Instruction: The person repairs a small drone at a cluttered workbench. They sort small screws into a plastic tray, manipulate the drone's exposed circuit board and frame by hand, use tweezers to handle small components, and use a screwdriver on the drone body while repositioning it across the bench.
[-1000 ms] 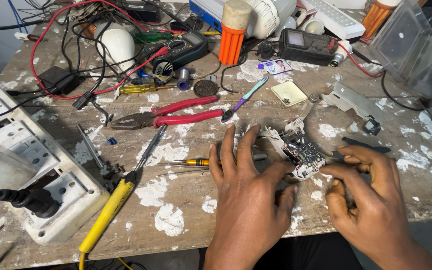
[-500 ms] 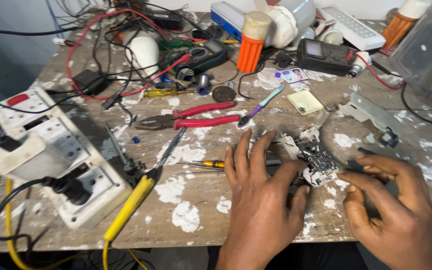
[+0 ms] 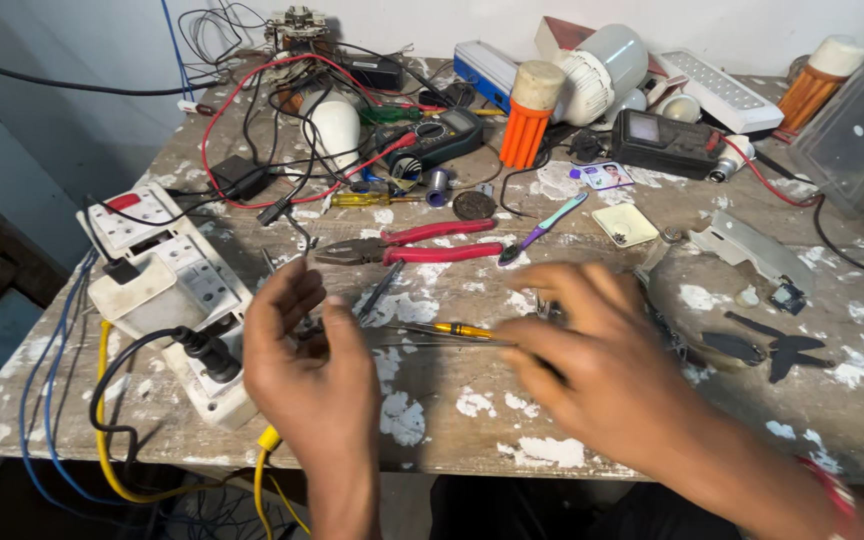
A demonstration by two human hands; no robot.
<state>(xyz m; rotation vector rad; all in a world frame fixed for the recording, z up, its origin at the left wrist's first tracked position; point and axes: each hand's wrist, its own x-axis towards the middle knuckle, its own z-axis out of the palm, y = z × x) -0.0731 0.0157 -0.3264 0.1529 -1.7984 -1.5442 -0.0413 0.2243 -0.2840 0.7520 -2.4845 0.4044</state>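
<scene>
Left of the red-handled pliers (image 3: 422,243) sits a white socket board (image 3: 167,290) on the desk (image 3: 552,450). Below the pliers, the left hand (image 3: 312,375) hovers with fingers loosely curled, holding nothing visible. Right of it, the blurred right hand (image 3: 602,370) pinches thin tweezers (image 3: 432,344) beside a yellow-handled screwdriver (image 3: 447,328).

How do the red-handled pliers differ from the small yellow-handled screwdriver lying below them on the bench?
The red-handled pliers have two thick handles and pointed metal tips aimed left; the small yellow-handled screwdriver has one thin handle and a single slim shaft. The pliers are clearly the bulkier, and the screwdriver lies closer to the hands. Both lie flat, roughly crosswise, on the paint-spattered wooden bench.
</scene>
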